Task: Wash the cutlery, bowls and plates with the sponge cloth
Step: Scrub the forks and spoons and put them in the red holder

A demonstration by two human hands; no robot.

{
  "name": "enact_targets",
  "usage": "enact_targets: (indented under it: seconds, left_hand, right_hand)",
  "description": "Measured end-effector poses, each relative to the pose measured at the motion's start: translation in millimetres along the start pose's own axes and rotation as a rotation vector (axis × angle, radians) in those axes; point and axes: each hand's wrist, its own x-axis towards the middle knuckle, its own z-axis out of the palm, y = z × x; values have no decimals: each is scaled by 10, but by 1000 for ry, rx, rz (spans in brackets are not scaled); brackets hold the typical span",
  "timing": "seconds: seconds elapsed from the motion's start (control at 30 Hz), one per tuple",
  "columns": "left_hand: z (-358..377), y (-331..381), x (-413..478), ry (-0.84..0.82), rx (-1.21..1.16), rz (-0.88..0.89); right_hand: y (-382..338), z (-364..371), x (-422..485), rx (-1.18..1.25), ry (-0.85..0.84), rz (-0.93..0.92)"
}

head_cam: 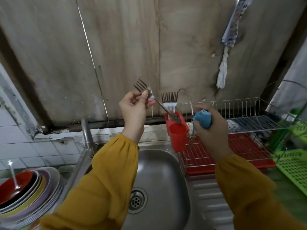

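L-hand (132, 107) pinch on fork (159, 104), over sink (159, 171).

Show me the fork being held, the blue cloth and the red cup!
held fork (140, 85), head view, on its tines.
blue cloth (204, 120), head view, its bulging middle.
red cup (178, 138), head view, front wall.

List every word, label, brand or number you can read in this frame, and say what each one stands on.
No text is readable.
Printed strip hanging on the wall: coloured print, too blurred to read.
Red cutlery holder, blue sponge cloth, fork, stacked plates: no lettering shows.
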Motion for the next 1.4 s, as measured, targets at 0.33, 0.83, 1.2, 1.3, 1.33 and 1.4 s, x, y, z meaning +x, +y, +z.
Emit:
enact_targets:
  seconds: [0.33,0.83,1.2,1.3,1.33,1.4]
  left_hand:
    - [305,-549,-32,-79,305,-59]
    - [325,-1025,33,-166,700,-137]
    - [202,-1091,2,-162,731,-139]
    - [48,-1012,-36,-143,748,-58]
    - [-23,-967,-60,-135,754,-31]
    - [-210,-883,-111,-120,756,1]
  right_hand:
    - [355,-83,77,-133,-101,-22]
    - [435,-25,55,-105,-41,-93]
    - [319,14,1,155,67,-117]
    - [187,94,-87,180,196,-302]
    - [128,138,-119,200,206,-334]
    - [-24,260,-188,270,169,-348]
